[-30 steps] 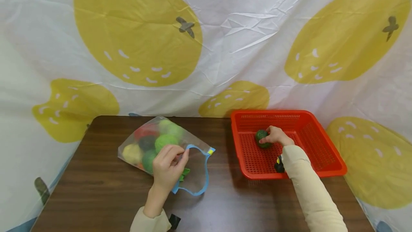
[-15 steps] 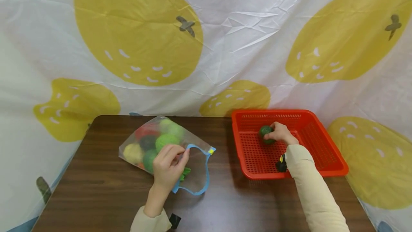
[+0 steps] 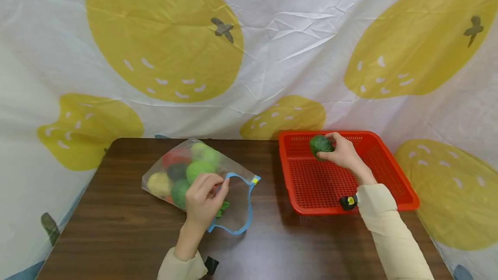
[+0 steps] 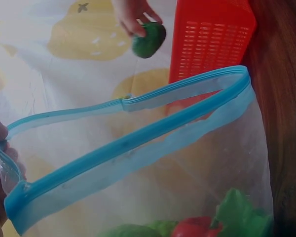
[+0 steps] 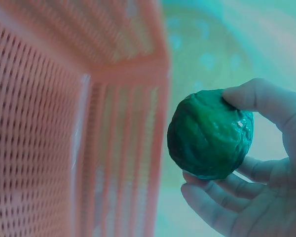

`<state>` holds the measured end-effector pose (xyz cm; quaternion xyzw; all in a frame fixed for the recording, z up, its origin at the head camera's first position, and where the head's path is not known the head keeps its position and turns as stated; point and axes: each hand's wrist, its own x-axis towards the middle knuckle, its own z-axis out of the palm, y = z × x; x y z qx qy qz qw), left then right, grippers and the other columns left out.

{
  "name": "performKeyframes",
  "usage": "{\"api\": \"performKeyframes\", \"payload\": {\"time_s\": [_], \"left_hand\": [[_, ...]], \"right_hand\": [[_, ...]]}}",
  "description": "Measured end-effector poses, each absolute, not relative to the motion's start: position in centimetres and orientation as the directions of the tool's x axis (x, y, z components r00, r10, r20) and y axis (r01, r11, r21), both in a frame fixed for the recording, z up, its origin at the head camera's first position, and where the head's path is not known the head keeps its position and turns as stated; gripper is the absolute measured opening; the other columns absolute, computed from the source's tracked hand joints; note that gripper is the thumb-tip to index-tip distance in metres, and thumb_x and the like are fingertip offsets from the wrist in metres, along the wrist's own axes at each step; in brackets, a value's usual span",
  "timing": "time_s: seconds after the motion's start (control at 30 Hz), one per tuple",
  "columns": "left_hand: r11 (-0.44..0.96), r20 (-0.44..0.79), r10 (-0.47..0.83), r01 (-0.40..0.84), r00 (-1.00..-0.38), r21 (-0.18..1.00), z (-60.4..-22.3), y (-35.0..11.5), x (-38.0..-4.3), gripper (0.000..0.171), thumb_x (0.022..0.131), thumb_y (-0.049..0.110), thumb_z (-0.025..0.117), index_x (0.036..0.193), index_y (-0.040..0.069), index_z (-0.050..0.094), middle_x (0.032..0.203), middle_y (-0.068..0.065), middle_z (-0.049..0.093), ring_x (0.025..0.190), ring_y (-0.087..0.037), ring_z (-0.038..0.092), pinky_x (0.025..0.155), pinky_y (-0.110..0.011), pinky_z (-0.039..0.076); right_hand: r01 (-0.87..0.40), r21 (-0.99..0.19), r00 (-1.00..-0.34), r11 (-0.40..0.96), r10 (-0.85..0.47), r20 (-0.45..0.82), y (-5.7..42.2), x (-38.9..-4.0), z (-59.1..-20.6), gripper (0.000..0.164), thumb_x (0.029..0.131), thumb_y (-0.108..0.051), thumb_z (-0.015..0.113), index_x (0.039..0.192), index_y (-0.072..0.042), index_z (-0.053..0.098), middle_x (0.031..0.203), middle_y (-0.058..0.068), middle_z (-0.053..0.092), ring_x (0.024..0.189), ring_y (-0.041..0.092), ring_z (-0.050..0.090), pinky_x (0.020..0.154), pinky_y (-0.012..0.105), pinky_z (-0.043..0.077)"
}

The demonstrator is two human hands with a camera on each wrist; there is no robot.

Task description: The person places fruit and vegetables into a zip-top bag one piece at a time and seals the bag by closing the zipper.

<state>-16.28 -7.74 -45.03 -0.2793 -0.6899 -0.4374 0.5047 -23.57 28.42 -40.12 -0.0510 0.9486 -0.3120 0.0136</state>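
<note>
My right hand [image 3: 342,152] grips a dark green, bumpy avocado [image 3: 320,145], raised above the back left part of the red basket [image 3: 397,180]. In the right wrist view the thumb is on one side of the avocado [image 5: 210,134] and the fingers curl under the other. On the left, my left hand [image 3: 204,200] pinches the blue rim of a see-through zip bag [image 3: 237,202]. The left wrist view shows the bag's blue-edged mouth [image 4: 133,140] gaping. Inside the bag are several fruits and vegetables: green, yellow, red and dark ones, and a leafy green piece [image 4: 239,215].
Both the bag and the basket lie on a dark brown wooden table [image 3: 116,237]. A white cloth with yellow fruit prints [image 3: 256,68] hangs right behind the table's far edge. Black straps [image 3: 347,202] are at the wrists.
My right hand has lifted the avocado up from the basket's floor to above it, moving towards the back. The left hand and the bag have stayed put.
</note>
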Motion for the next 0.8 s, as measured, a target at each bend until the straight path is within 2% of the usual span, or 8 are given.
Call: {"api": "performKeyframes", "payload": {"time_s": [0.17, 0.4, 0.63, 0.8], "left_hand": [[0.459, 0.942, -0.058, 0.829, -0.331, 0.320, -45.1, -7.8, -16.3, 0.020, 0.084, 0.014, 0.063, 0.066, 0.007, 0.061, 0.066, -0.004, 0.057, 0.053, -0.015, 0.047, 0.048, -0.019, 0.037], [0.468, 0.940, -0.057, 0.823, -0.335, 0.322, -45.1, -7.8, -16.3, 0.022, 0.086, 0.017, 0.062, 0.066, 0.007, 0.061, 0.067, -0.004, 0.057, 0.054, -0.014, 0.048, 0.048, -0.019, 0.038], [0.461, 0.937, -0.062, 0.823, -0.344, 0.333, -45.0, -7.7, -16.3, 0.019, 0.084, 0.015, 0.062, 0.067, 0.007, 0.061, 0.067, -0.003, 0.057, 0.053, -0.014, 0.048, 0.049, -0.018, 0.038], [0.466, 0.933, -0.055, 0.817, -0.357, 0.340, -45.0, -7.7, -16.2, 0.021, 0.086, 0.017, 0.062, 0.068, 0.007, 0.061, 0.068, -0.003, 0.058, 0.053, -0.014, 0.048, 0.048, -0.018, 0.038]], "right_hand": [[-0.214, -0.631, -0.975, 0.746, -0.200, 0.094, 25.1, -21.4, -39.8, 0.054, 0.079, -0.016, 0.073, 0.123, 0.002, 0.048, 0.113, 0.021, 0.057, 0.097, 0.033, 0.057, 0.074, 0.041, 0.053], [-0.402, -0.646, -0.902, 0.649, -0.403, 0.156, 20.0, -18.2, -39.9, 0.051, 0.073, -0.013, 0.077, 0.117, -0.004, 0.053, 0.100, 0.007, 0.061, 0.085, 0.021, 0.057, 0.063, 0.027, 0.050], [-0.512, -0.685, -0.792, 0.518, -0.593, 0.144, 15.1, -15.5, -41.4, 0.051, 0.071, -0.015, 0.077, 0.116, -0.006, 0.054, 0.098, 0.002, 0.061, 0.083, 0.014, 0.058, 0.066, 0.030, 0.053], [-0.583, -0.654, -0.756, 0.482, -0.617, 0.220, 11.0, -14.6, -44.1, 0.055, 0.074, -0.016, 0.075, 0.122, -0.002, 0.052, 0.109, 0.006, 0.061, 0.089, 0.014, 0.059, 0.074, 0.027, 0.052]]}}
